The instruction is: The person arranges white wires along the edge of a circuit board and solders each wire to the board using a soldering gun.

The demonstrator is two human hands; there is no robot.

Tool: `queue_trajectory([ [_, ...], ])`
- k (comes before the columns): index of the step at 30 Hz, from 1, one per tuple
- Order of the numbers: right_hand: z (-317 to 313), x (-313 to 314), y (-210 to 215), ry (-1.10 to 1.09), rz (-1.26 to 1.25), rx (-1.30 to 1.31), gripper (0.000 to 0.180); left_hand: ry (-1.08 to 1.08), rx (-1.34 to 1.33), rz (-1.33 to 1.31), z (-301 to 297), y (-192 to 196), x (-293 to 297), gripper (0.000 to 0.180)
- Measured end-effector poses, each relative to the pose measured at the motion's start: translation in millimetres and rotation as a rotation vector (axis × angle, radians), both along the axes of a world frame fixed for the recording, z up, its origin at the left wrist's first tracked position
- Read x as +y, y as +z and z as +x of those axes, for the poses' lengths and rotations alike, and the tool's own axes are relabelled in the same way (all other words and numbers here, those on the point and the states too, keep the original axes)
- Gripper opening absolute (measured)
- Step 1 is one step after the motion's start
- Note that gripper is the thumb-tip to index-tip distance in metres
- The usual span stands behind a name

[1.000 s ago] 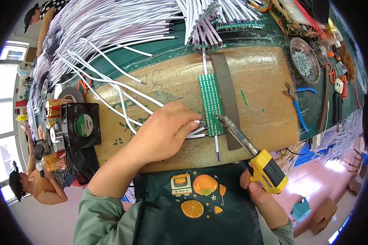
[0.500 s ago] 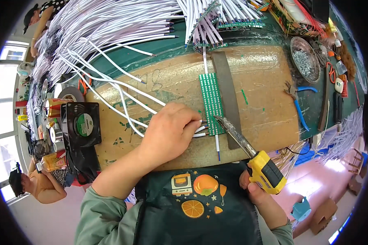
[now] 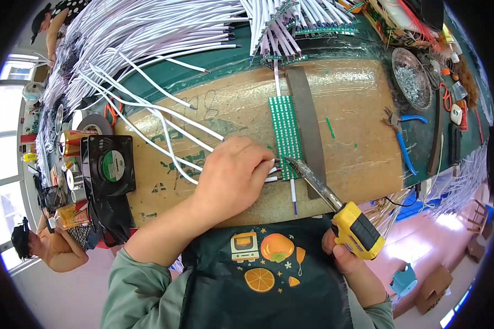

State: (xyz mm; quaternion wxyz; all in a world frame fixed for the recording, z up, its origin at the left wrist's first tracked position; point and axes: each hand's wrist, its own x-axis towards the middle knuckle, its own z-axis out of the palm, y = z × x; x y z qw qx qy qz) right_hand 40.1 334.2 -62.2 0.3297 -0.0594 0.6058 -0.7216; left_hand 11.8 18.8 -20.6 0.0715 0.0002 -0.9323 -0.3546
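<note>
A green circuit board (image 3: pixel 283 123) with rows of pale pads lies on the brown work board, alongside a grey bar (image 3: pixel 306 126). My left hand (image 3: pixel 233 174) is closed in a pinch on a white wire (image 3: pixel 186 116), whose bared end meets the board's left edge. Two more white wire ends rest just below those fingertips. In my right hand (image 3: pixel 343 253) is a yellow-handled soldering iron (image 3: pixel 358 230), its dark tip on the circuit board close to the pinched wire. Another white wire (image 3: pixel 293 192) runs out from the circuit board's near end.
A bundle of white wires (image 3: pixel 164 27) covers the far left. Left stands a black fan (image 3: pixel 110 164). On the right are blue-handled pliers (image 3: pixel 403 145) and a metal dish (image 3: pixel 410 79) of small bits. Two other people are at the left edge.
The soldering iron's tip has shifted slightly left and down toward my left fingertips. The circuit board and grey bar have shifted slightly. My left hand keeps its pinch and has barely moved.
</note>
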Motion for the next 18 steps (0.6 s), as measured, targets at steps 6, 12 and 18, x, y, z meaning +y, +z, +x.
queue_trajectory([
  [6, 2.1, 0.2, 1.8, 0.001, -0.107, -0.084, 0.021, -0.048, 0.086, -0.109, 0.9, -1.2, 0.8, 0.006],
  [12, 3.3, -4.8, 0.7, -0.015, -0.108, -0.104, 0.066, -0.079, 0.119, -0.138, 0.4, -1.5, -0.9, 0.006],
  [18, 2.1, -7.4, 3.6, -0.04, -0.157, -0.124, 0.064, -0.029, -0.065, 0.021, 0.9, -1.5, -1.6, 0.006],
])
